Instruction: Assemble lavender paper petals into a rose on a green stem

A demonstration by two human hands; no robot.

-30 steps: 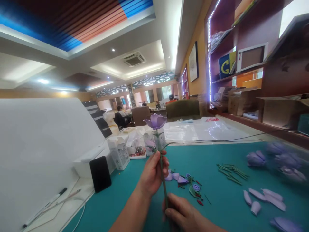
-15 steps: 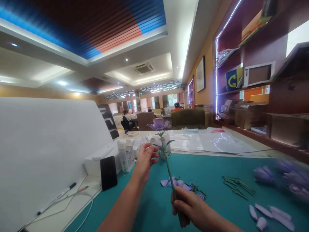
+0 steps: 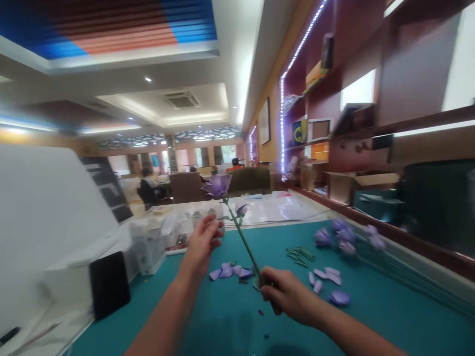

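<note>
My right hand (image 3: pixel 282 291) is closed round the lower end of the green stem of a purple flower (image 3: pixel 243 240). The stem leans up and to the left, with a wide bloom at its top and a smaller bud and leaves below that. Left of the stem, my left hand (image 3: pixel 200 244) is raised, its fingers loosely bent and apart, with nothing seen in them. Loose purple petals (image 3: pixel 232 270) lie on the teal mat (image 3: pixel 218 316) behind the stem's lower end.
Cut green stems (image 3: pixel 300 256), more petals (image 3: pixel 328 275) and several purple blooms (image 3: pixel 343 237) lie to the right. At left are a black phone-like slab (image 3: pixel 109 286), a white carton (image 3: pixel 147 247) and a pen (image 3: pixel 40 332). Shelves (image 3: pixel 315 180) line the right wall.
The view has swung right, bringing more blooms and shelving into sight. The flower now tilts further left in my right hand. My left hand stays beside the stem, fingers still apart.
</note>
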